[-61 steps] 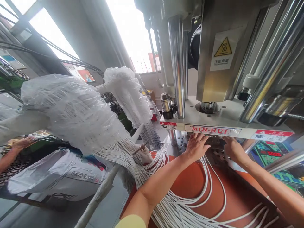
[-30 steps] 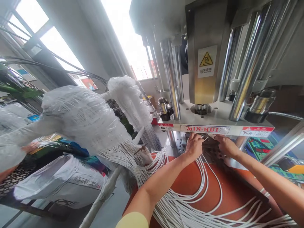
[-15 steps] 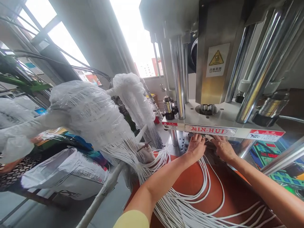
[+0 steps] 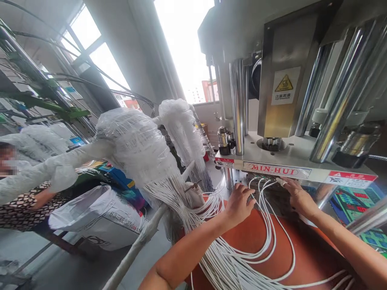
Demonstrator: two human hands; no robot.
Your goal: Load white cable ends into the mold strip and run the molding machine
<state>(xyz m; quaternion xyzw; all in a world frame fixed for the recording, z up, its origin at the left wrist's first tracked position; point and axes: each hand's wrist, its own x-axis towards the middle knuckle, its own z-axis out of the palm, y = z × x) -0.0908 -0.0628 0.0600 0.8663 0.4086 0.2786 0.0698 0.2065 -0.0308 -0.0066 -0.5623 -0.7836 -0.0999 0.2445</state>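
My left hand hangs half-curled over the thin white cables, fingers bent down toward them, though I cannot tell whether it truly grips any. My right hand is closed on the pale tip of one cable, pinching it between finger and thumb. The smooth, rubbery cables arc up in loose loops across a glossy orange-brown pad and end at a dark perforated steel mould plate, under the white press bed labelled MIN-HUI. Polished chrome columns rise from that bed, and a yellow heat-warning sticker marks the brushed-steel head. To my left, a dense bundle of white cables wrapped in clear plastic film hangs from a wrapped pole, above a woven white sack. Further left, a co-worker's arm shows in a patterned sleeve.
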